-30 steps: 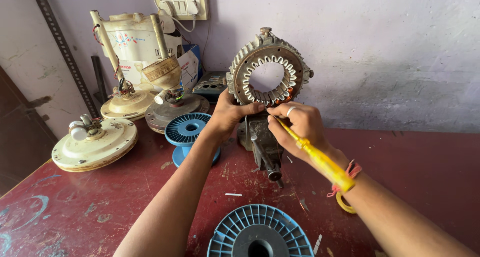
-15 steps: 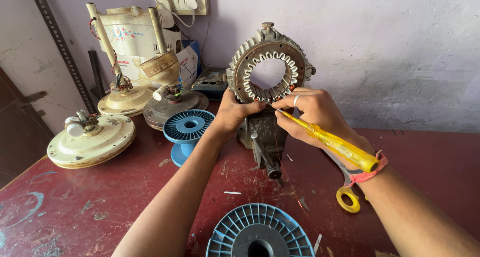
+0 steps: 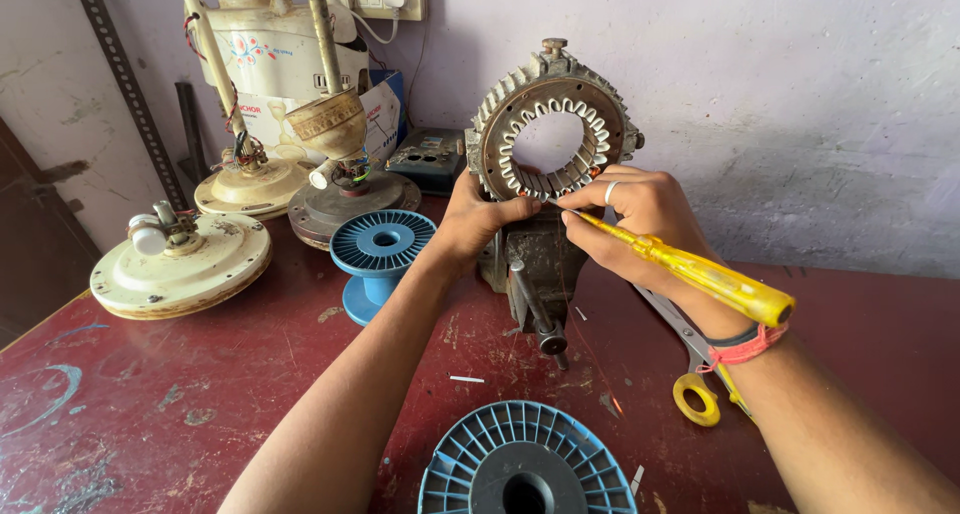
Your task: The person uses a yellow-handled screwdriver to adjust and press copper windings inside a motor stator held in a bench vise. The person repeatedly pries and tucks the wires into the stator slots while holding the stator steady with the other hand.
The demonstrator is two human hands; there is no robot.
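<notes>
Lying far left on the red bench (image 3: 180, 394), a cream fan motor cover (image 3: 180, 264); standing behind it, two more fan bases (image 3: 250, 184) with rods and an upturned cream housing (image 3: 275, 49) against the wall. Sitting just right of these, a blue spool (image 3: 380, 249); resting at the near edge, a second, larger blue spool (image 3: 515, 464), partly cut off by the frame. Reaching in from bottom centre, the left hand (image 3: 475, 219), fingers curled and pressing against the lower left rim of the stator (image 3: 555, 124). Standing upright at centre, that stator, a ring of metal with pale winding slots around its inner bore, clamped in a dark vise (image 3: 530, 259) on the bench just before the wall. Closing around a yellow screwdriver (image 3: 690, 269), the right hand (image 3: 640, 224), a ring showing on one finger, tip of the tool touching the lower inner edge of the stator beside the left fingertips. Working close together at the bottom of the ring, both hands nearly touching. Lying on the bench under the right wrist, yellow-handled scissors (image 3: 693, 394), partly hidden by the arm. Circling that wrist, a red thread (image 3: 745, 349).
</notes>
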